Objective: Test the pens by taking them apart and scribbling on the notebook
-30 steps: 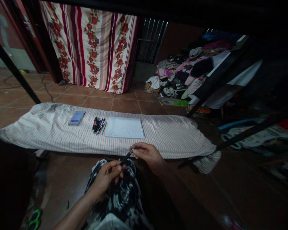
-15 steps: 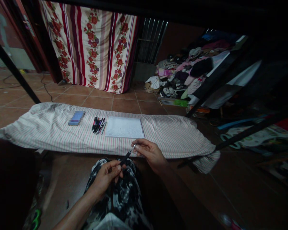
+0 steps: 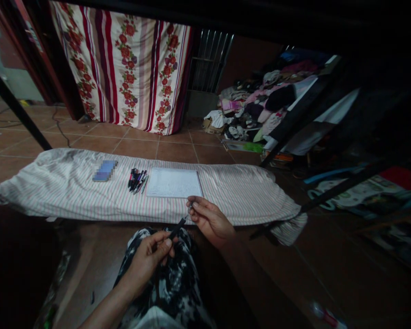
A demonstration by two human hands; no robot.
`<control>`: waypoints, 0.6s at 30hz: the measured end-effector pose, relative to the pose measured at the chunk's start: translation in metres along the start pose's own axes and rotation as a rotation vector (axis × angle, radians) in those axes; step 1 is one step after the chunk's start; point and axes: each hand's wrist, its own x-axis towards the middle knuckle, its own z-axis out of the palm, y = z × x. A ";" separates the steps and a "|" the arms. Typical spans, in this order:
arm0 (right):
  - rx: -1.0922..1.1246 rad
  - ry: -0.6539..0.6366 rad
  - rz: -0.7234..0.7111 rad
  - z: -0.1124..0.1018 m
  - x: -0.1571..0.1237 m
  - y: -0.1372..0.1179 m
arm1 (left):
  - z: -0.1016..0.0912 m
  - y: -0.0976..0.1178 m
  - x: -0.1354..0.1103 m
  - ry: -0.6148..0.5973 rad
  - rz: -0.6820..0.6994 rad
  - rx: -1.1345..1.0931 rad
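My left hand (image 3: pixel 157 249) is closed around the dark barrel of a pen (image 3: pixel 177 228), held slanting above my lap. My right hand (image 3: pixel 210 221) pinches the small silvery part at the pen's upper end between thumb and fingers. Whether that part is separate from the barrel is too small to tell. Just beyond my hands, a spiral notebook (image 3: pixel 174 182) lies open to a pale page on the striped cloth (image 3: pixel 239 192). To its left rests a bunch of several pens and markers (image 3: pixel 137 180). A blurred-out blue phone-like object (image 3: pixel 104 170) lies farther left.
The striped cloth covers a low surface in front of my knees. Dark slanting bars (image 3: pixel 17 107) stand at both sides. Behind are a floral curtain (image 3: pixel 130 73) and a heap of clothes (image 3: pixel 256 105). A small dark piece (image 3: pixel 92 297) lies on the floor at lower left.
My right fingertips have moved slightly up and away from the left hand, and a little more of the pen's thin end shows. The whole view has shifted slightly.
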 end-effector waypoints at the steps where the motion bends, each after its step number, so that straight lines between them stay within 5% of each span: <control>1: 0.020 -0.004 0.009 0.000 0.000 0.001 | 0.000 0.001 -0.001 0.003 0.005 0.004; 18: 0.059 0.019 0.042 0.002 -0.002 0.002 | 0.009 0.009 -0.003 0.061 -0.010 -0.033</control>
